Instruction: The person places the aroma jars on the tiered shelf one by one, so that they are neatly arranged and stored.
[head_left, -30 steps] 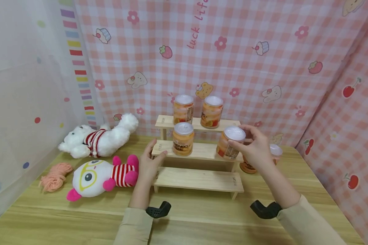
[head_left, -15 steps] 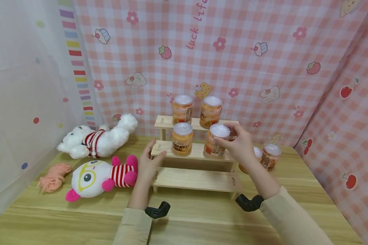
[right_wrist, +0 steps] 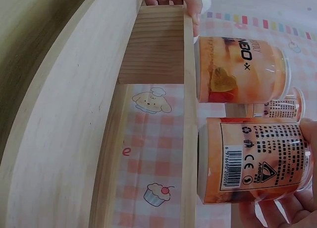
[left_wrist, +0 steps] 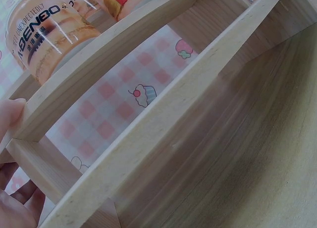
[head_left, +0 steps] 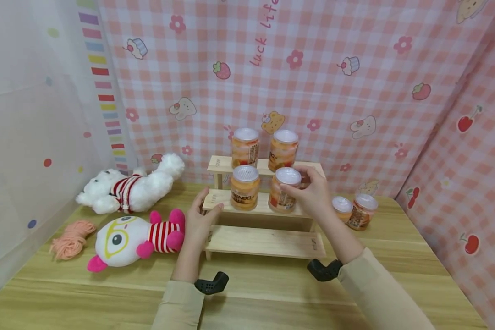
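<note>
My right hand [head_left: 315, 195] pinches an orange-labelled jar [head_left: 281, 198] with a clear lid between thumb and fingers. This jar stands upright on the middle step of a three-step wooden display stand [head_left: 266, 240]; its barcode side shows in the right wrist view. Left of it, a small gap away, is a second jar [head_left: 244, 195]. Two more, a left jar [head_left: 245, 149] and a right jar [head_left: 283, 153], occupy the top step. My left hand [head_left: 198, 222] grips the left end of the middle step, its thumb on the board's edge in the left wrist view.
Two jars [head_left: 363, 213] stand on the table [head_left: 268, 293] right of the stand. At left lie a white plush dog [head_left: 128, 190], a pink-and-white plush doll [head_left: 136, 240] and a peach yarn skein [head_left: 73, 239]. A checked curtain [head_left: 334, 87] hangs behind.
My right hand has moved the jar left along the middle step, closer to the other jar there, and it has gone from tilted to upright. My left hand has stayed in place.
</note>
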### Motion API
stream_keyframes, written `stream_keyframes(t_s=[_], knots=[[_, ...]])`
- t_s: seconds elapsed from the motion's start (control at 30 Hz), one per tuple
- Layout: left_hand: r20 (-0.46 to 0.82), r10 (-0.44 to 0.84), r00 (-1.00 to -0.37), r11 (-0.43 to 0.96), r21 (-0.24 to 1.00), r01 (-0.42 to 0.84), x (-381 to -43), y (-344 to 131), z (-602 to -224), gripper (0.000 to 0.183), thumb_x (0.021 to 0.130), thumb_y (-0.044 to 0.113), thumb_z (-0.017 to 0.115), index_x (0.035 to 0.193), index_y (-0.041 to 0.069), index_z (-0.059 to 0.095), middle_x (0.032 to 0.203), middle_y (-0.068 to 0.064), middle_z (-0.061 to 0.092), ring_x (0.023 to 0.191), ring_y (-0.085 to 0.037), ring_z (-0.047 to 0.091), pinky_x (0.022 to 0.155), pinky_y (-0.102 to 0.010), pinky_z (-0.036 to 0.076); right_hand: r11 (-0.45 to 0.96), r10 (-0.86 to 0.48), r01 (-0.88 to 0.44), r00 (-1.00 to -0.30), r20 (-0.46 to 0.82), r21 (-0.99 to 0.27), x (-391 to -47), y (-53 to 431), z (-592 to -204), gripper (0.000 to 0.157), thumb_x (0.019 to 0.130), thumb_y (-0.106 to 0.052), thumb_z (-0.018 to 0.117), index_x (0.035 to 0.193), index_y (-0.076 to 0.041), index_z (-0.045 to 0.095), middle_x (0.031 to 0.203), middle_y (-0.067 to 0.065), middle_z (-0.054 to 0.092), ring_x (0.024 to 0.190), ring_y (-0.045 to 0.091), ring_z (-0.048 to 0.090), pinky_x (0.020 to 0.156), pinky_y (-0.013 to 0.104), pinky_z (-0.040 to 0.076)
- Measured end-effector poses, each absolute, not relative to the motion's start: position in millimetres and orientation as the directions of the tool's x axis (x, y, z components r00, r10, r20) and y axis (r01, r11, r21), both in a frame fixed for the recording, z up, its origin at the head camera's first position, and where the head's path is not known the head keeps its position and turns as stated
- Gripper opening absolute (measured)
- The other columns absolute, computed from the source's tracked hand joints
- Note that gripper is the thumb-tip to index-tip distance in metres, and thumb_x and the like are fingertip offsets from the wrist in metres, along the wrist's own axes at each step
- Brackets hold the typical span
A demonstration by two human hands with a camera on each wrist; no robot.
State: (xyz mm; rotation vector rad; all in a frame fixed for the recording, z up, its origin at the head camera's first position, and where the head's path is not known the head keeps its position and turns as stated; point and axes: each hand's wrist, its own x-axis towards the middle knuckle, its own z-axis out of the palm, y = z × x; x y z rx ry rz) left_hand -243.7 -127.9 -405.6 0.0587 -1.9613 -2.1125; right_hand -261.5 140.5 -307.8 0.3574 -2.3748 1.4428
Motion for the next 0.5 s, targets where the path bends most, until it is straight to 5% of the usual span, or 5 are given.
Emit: stream_keyframes(t_s=[0.5], knots=[[0.152,-0.216,-0.964,-0.068,0.983,0.17,-244.0,-127.2,-405.7,0.069,0.087,0.012,0.071,0.148,0.012,0.037,0.152,-0.002,0.032,0.133,-0.015,0.035,0.101,-0.026,0.039,0.481,-0.04,-0.365,-0.917,0.396,-0.797,-260.1,138.2,-309.5,0.059,0.08,-0.023,0.08,0.128,-0.001,0.055,0.113,0.015,0.062,0.094,0.024,0.06,0.077,0.035,0.053]])
